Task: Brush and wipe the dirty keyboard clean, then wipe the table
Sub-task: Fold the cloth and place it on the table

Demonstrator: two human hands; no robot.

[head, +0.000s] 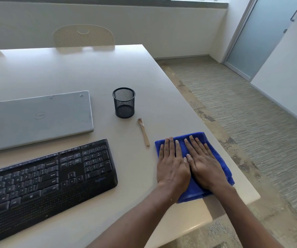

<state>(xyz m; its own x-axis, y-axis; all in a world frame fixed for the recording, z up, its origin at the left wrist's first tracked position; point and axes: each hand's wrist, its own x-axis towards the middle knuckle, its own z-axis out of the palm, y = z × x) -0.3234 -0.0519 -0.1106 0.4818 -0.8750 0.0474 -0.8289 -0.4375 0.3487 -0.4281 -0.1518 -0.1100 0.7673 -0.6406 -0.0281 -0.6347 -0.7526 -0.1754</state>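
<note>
A folded blue cloth (pixel 221 158) lies near the table's right edge. My left hand (pixel 172 164) and my right hand (pixel 204 164) both press flat on it, side by side, fingers stretched out. A black keyboard (pixel 44 176) lies at an angle to the left of the cloth. A small wooden-handled brush (pixel 143 131) rests on the table (pixel 54 68) between the keyboard and the cloth, bristles pointing away from me.
A shut grey laptop (pixel 36 119) lies behind the keyboard. A black mesh pen cup (pixel 124 102) stands beyond the brush. Two pale chairs (pixel 83 35) sit at the far side. The table's right edge drops to carpet (pixel 242 113).
</note>
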